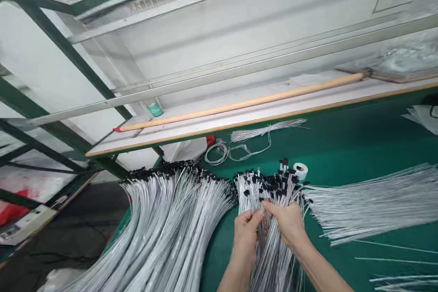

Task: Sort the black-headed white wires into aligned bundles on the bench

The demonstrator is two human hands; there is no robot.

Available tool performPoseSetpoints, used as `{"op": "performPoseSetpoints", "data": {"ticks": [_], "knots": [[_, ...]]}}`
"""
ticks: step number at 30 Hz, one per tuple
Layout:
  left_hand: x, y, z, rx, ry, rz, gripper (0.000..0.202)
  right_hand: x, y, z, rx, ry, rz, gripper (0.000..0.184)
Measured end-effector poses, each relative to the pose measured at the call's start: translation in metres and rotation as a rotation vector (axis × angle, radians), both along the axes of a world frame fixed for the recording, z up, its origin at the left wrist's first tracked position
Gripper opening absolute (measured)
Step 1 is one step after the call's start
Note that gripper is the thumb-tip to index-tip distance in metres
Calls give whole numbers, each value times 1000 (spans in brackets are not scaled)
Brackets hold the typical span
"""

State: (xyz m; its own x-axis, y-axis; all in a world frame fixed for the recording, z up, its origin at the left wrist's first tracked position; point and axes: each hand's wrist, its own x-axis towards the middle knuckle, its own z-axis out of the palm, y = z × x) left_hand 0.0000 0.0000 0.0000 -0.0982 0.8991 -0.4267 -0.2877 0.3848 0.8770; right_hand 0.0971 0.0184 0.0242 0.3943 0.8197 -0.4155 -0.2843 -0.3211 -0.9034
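My right hand (290, 224) is closed, thumb and fingertips pinching a thin grey cable near its small black connector (262, 200). Just to its left, my left hand (247, 232) has its fingers curled and pressed together over the same cables; exactly how many strands it grips is hidden. Both hands are over a bundle of grey cables (273, 262) whose black-tipped ends point away from me. More cables with black ends lie in thick bundles (164, 223) to the left, bending over the table edge. A white tape roll (300, 171) sits behind the right bundle.
Loose straight cables (372, 200) spread over the green table (342, 146) on the right. Behind are a coiled white cable (216, 153) and a small cable bundle (268, 130). A raised shelf (191, 131) carries a long wooden pole (239, 102) and a green tape roll (155, 109).
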Motion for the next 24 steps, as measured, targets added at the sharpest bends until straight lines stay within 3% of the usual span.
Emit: {"op": "performPoseSetpoints", "data": {"ticks": [6, 11, 16, 20, 24], "knots": [[0, 0, 3, -28, -45, 5, 32, 4, 1, -17, 19, 75, 19, 21], [-2, 0, 7, -48, -65, 0, 29, 9, 1, -23, 105, 153, 15, 34], [-3, 0, 11, -26, -71, -20, 31, 10, 3, -30, 180, 278, 137, 19], [-1, 1, 8, -24, -33, -10, 31, 7, 5, -26, 219, 273, 196, 21], [1, 2, 2, 16, -16, -36, 29, 1, 6, -19, 165, 305, 128, 32]]}}
